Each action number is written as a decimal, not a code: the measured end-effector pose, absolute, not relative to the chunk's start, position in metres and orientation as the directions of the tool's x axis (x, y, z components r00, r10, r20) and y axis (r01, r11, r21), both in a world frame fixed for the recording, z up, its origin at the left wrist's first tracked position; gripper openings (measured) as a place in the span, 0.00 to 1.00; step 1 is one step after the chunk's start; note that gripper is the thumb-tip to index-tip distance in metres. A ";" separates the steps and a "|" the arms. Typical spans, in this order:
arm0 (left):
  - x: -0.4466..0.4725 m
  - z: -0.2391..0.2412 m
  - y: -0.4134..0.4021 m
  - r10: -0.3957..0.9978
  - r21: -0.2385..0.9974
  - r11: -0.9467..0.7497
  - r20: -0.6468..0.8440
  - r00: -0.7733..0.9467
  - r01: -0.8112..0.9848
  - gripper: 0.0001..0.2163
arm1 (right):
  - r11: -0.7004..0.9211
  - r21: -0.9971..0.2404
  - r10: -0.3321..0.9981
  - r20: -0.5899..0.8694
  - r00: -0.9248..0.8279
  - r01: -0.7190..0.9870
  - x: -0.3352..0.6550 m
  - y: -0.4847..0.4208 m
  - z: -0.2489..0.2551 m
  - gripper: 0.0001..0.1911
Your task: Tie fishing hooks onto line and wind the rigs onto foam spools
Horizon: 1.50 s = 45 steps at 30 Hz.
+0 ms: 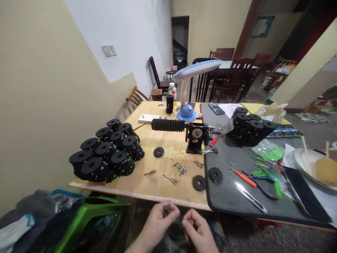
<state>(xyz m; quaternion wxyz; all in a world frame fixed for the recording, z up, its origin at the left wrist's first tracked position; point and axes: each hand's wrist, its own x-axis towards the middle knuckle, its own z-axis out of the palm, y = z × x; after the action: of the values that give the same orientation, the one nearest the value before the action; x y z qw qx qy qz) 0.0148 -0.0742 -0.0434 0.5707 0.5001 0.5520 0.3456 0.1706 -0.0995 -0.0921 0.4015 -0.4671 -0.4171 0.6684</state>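
Both my hands are low in front of the wooden table's [163, 189] near edge. My left hand [156, 223] pinches a small dark grey piece [166, 208] between thumb and fingers. My right hand [196, 228] is curled with its fingertips pressed together; what it holds, if anything, is too small to make out. On the table ahead lie loose black foam discs [199, 182], a scatter of small coloured beads [179, 168] and a black winding machine [196, 137] with a ribbed black roller [168, 124].
A heap of black foam spools [105, 151] sits at the left, another heap [250, 128] on the grey mat [237, 196]. Scissors, orange-handled tool [243, 177], green threads, a blue desk lamp [188, 109], a phone and plates lie around. Green plastic crate [89, 218] at lower left; chairs behind.
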 end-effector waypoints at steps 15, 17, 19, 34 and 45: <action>0.009 -0.022 -0.082 0.967 0.945 0.204 -0.236 0.100 0.257 0.13 | 0.034 -0.991 0.999 0.033 -0.009 0.133 0.199 -0.089 -0.050 0.15; 0.008 -0.019 -0.082 0.967 0.945 0.197 -0.231 0.111 0.260 0.13 | 0.039 -0.997 0.999 0.039 -0.002 0.071 0.192 -0.089 -0.048 0.17; 0.006 -0.016 -0.083 0.965 0.946 0.199 -0.234 0.118 0.255 0.12 | 0.033 -0.999 0.999 0.033 -0.038 -0.008 0.184 -0.088 -0.046 0.19; -0.009 -0.026 -0.078 0.984 0.929 -0.032 -0.035 0.175 0.368 0.11 | -0.059 -0.998 0.918 -0.067 -0.390 0.033 0.155 -0.073 -0.059 0.20; -0.015 -0.020 -0.049 0.983 0.758 -0.134 0.019 0.184 0.638 0.09 | -0.076 -0.995 0.972 -0.090 -0.216 0.069 0.162 -0.065 -0.076 0.20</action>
<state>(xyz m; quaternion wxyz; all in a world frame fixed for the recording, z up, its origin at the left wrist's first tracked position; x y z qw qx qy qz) -0.0147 -0.0492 -0.0198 0.3156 0.7017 0.5774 0.2732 0.1625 -0.0655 -0.0757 0.4054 -0.4770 -0.5455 0.5573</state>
